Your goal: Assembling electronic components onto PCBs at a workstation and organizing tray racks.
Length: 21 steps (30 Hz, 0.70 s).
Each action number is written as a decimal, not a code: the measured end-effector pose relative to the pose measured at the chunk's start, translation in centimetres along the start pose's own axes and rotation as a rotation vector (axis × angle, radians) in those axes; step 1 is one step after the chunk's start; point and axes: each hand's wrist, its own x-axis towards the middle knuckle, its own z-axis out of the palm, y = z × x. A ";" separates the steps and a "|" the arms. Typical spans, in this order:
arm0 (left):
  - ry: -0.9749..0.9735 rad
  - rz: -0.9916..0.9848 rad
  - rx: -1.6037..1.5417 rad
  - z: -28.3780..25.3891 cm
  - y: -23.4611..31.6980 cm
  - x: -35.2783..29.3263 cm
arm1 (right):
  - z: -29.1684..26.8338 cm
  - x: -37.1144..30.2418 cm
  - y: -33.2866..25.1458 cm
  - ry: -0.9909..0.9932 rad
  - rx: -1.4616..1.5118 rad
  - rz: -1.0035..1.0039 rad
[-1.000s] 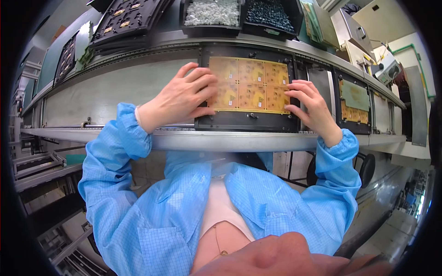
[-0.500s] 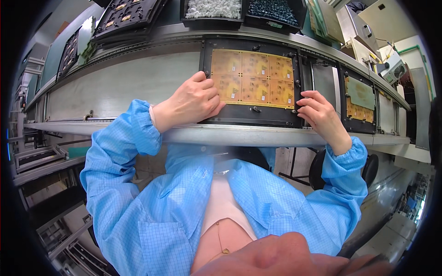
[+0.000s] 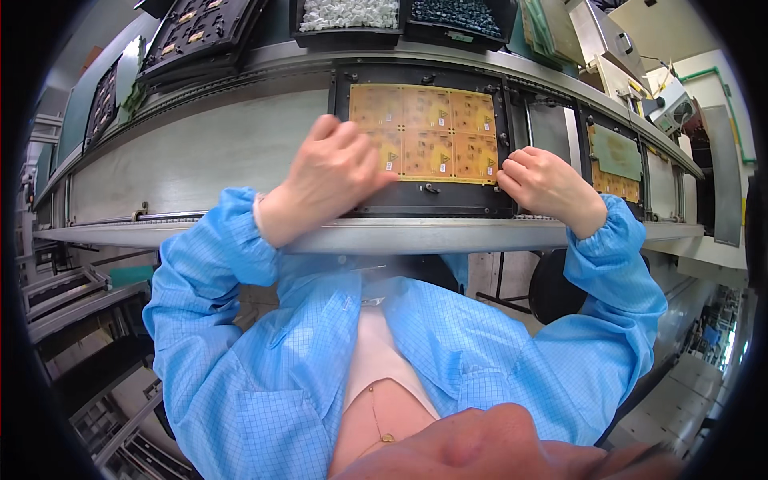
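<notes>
Just above the middle of the frame, a yellow circuit board sheet (image 3: pixel 428 128), marked off into six sections, lies flat in a black frame (image 3: pixel 472 205). My left hand (image 3: pixel 324 178) is over the lower left part of the sheet, its fingers loosely curled and the thumb side toward the sections; it is slightly blurred, and I cannot tell whether I have hold of anything with it. My right hand (image 3: pixel 550 188) is at the sheet's lower right corner, fingers bent in and tips bunched near the black frame's right side; whether I am gripping something there I cannot tell. A small black clip (image 3: pixel 430 189) sits on the frame below the sheet.

In front of the frame runs a metal rail (image 3: pixel 448 233). At the right of the frame, a green sheet (image 3: pixel 616 152) partly covers another yellow board (image 3: pixel 622 189). At the top centre, one black bin (image 3: pixel 348 38) holds white pieces (image 3: pixel 350 14), and beside it another bin holds dark blue pieces (image 3: pixel 458 16). Black trays (image 3: pixel 196 38) are stacked at upper left.
</notes>
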 end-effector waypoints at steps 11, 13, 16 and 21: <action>0.010 0.202 -0.351 4.4 4.3 3.2 | 0.6 2.3 2.6 0.336 0.350 0.525; 0.022 0.175 -0.364 4.7 4.6 3.1 | 2.7 3.3 3.8 0.497 0.290 0.653; 0.038 0.131 -0.376 4.9 5.0 3.0 | 4.4 4.0 5.2 0.404 0.138 0.726; -0.036 0.069 -0.452 4.9 5.5 3.3 | 3.9 4.2 6.6 0.301 0.219 0.690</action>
